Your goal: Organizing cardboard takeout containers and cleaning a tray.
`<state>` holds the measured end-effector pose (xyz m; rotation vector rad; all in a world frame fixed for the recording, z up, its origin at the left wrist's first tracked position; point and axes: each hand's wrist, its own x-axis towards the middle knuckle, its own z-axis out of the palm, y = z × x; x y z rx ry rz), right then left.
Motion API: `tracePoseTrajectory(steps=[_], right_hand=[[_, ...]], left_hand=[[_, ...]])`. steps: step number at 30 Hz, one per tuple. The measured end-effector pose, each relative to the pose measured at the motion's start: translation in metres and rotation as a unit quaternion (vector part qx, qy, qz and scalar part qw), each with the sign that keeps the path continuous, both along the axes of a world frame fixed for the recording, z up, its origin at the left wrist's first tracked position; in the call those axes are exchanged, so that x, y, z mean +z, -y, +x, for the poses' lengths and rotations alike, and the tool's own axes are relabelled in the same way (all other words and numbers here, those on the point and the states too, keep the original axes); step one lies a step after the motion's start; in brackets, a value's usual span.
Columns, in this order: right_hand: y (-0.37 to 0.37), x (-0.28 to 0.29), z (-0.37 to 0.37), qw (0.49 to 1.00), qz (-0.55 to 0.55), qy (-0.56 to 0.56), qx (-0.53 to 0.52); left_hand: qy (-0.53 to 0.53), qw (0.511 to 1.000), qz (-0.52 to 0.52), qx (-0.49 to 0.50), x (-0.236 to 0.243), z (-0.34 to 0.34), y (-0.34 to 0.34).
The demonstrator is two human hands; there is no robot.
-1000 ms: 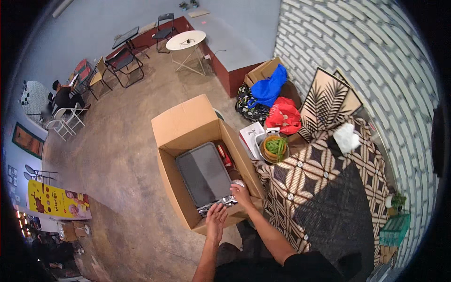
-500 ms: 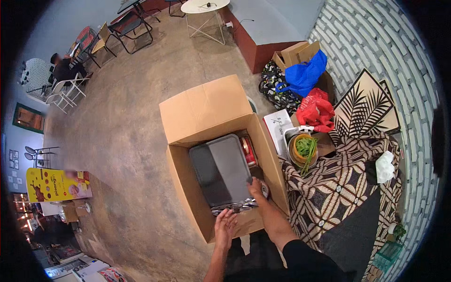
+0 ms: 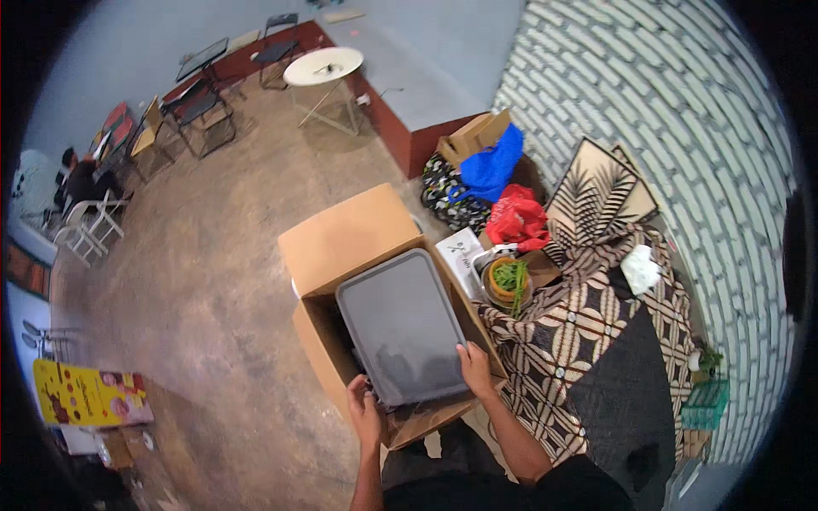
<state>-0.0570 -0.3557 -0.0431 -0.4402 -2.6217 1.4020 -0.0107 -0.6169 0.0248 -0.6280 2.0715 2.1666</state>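
A dark grey rectangular tray [image 3: 405,328] lies tilted across the mouth of an open brown cardboard box [image 3: 348,234], partly raised out of it. My right hand [image 3: 477,369] grips the tray's right edge near its lower corner, thumb on top. At the lower left corner, my left hand [image 3: 365,410] has its fingers curled against the tray's edge. The tray covers most of what is inside the box.
Right of the box, a brown-and-cream patterned cloth [image 3: 545,358] drapes under a bowl of green vegetables [image 3: 509,277]. Beyond are a red bag [image 3: 517,217], a blue bag [image 3: 494,166] and a white brick wall [image 3: 665,111]. A person [image 3: 85,180] sits far left.
The tray has come up out of the box toward me, hiding the red item and cutlery. My left hand has moved from beside the box onto the tray's corner. The view has shifted.
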Motion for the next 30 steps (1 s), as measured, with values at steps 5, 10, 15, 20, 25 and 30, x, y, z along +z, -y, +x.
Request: tracePoseTrajectory(steps=[5, 10, 15, 20, 25, 30], right_hand=[[-0.046, 0.116, 0.067, 0.985, -0.096, 0.114, -0.081], [-0.093, 0.164, 0.177, 0.95, -0.214, 0.03, -0.224], [-0.128, 0.166, 0.3, 0.912, -0.22, -0.037, -0.345], [-0.162, 0.159, 0.425, 0.853, -0.236, -0.034, -0.464], [-0.224, 0.125, 0.548, 0.802, -0.28, -0.096, -0.518], [-0.312, 0.104, 0.626, 0.767, -0.153, -0.144, -0.606]], left_hand=[[-0.078, 0.995, 0.008, -0.059, 0.045, -0.023, -0.019], [-0.087, 0.928, 0.12, -0.343, 0.084, -0.024, -0.073], [-0.095, 0.906, 0.101, -0.401, 0.099, 0.033, -0.172], [0.185, 0.833, 0.217, -0.475, 0.061, 0.11, -0.25], [0.244, 0.803, 0.221, -0.497, 0.035, 0.21, -0.335], [0.301, 0.764, 0.304, -0.483, 0.04, 0.281, -0.383]])
